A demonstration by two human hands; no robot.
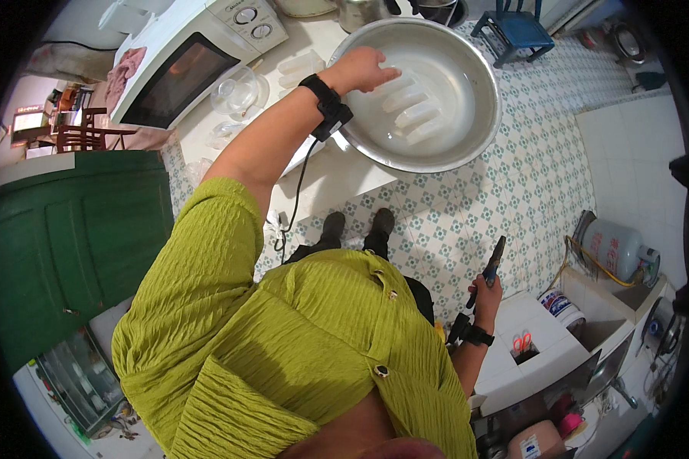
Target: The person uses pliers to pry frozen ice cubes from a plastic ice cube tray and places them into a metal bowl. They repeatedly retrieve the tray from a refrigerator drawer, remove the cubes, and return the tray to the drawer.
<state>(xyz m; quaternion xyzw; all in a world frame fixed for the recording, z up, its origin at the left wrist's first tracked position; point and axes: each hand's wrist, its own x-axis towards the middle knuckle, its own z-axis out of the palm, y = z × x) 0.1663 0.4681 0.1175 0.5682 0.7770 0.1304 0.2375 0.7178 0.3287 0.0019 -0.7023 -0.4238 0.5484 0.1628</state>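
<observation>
My left hand [360, 70] is over the left part of a wide metal basin [490, 129] holding water. Several translucent, rounded, finger-shaped pieces [416, 112] lie in the basin, close to my fingertips. The underside of this hand is hidden, so whether it grips one of them is unclear. Low on the right, away from the basin, my right hand [487, 295] holds a pair of pliers [495, 261] by its dark blue handles, jaws pointing up in the picture. Both wrists wear black straps with small devices.
The basin stands on a white table [344, 186] and overhangs its right edge. Left of it are a microwave [178, 80], clear plastic containers [235, 92] and a similar translucent mould [300, 66]. A cable [304, 178] hangs from my left wrist. A gas cylinder [614, 244] and a blue chair [515, 34] stand rightward.
</observation>
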